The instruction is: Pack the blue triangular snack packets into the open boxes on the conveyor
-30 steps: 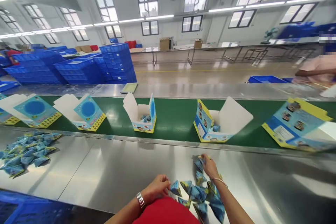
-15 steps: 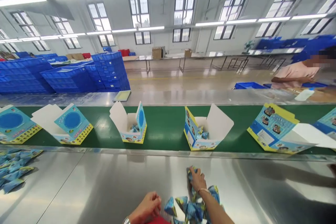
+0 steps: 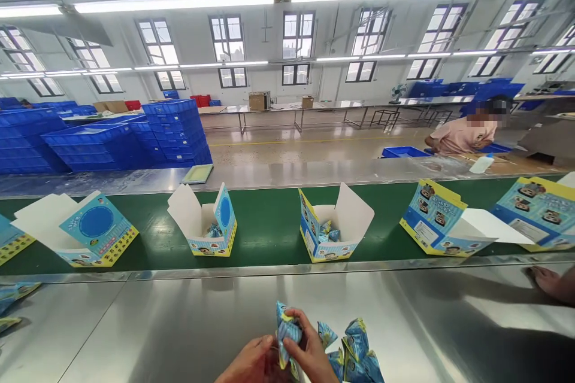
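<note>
Low in the view, my right hand (image 3: 312, 347) pinches a small blue-and-yellow pyramid-shaped packet (image 3: 287, 334) between thumb and fingers. Close beside it, my left hand (image 3: 256, 360) has curled fingers, partly hidden at the bottom; whether anything is in them is out of sight. More such packets (image 3: 357, 341) lie piled on the metal table right of my right hand. Beyond the hands, two open cartons, one at the right (image 3: 332, 251) and one at the left (image 3: 211, 245), each have packets inside and stand on the green conveyor belt (image 3: 265, 221).
Other open cartons stand along the belt at far left (image 3: 96, 221) and right (image 3: 433, 215). Packets (image 3: 15, 296) lie at the table's left edge. Another person's hand (image 3: 545, 281) rests at right. A person (image 3: 467, 134) sits across the belt. Blue crates (image 3: 177, 131) are stacked behind.
My right hand has lifted a packet from the table and brought it left, next to my left hand. The view has tilted up and turned slightly right.
</note>
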The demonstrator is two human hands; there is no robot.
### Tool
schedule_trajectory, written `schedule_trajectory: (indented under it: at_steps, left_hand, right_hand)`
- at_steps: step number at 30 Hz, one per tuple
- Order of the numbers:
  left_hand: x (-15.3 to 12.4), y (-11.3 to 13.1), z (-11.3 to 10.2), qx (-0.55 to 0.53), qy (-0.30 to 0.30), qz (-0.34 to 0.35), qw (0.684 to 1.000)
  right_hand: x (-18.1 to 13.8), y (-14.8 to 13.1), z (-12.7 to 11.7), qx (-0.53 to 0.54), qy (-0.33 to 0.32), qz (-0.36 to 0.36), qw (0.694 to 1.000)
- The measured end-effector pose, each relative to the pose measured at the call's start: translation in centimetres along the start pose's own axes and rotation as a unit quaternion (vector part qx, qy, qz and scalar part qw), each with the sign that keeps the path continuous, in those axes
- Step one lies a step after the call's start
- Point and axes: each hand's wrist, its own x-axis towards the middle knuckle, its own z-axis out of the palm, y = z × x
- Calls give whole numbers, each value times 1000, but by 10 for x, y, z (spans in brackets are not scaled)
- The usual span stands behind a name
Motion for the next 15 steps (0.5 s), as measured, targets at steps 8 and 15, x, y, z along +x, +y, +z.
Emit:
schedule_trajectory:
  at_steps: [8,15]
  left_hand:
    - [-13,2,32,-36,14,27,999]
    - [-37,17,59,2,31,109,994]
  right_hand:
    - [-34,-24,-7,-129,3,-51,990]
    - [-60,-67,-20,-41,120,-28,992]
